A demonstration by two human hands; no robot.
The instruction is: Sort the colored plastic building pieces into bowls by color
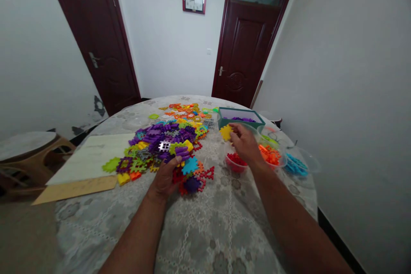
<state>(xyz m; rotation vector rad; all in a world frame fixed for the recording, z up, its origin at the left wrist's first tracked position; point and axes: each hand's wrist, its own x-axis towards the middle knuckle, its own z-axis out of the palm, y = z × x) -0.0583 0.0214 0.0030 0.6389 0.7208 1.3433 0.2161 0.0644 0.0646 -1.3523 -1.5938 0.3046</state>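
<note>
My right hand (245, 143) pinches a yellow square interlocking piece (226, 132) with toothed edges, above the clear bowl of red pieces (236, 159). On the near side of a mixed heap of plastic pieces (160, 132), my left hand (166, 177) is closed on purple pieces (182, 153), its thumb lying over them. Part of its grip is hidden among the pieces. Close to that hand lie a light blue toothed square (190, 165), a dark purple piece (192, 184) and several red pieces (209, 173).
Clear bowls on the right hold orange pieces (270, 154), blue pieces (296, 165) and yellow-green pieces (269, 139). Behind them stands a green box (239, 125) with purple pieces. A pale sheet (86, 158) and a brown strip (77, 188) lie left. A stool (27, 145) stands beside the table.
</note>
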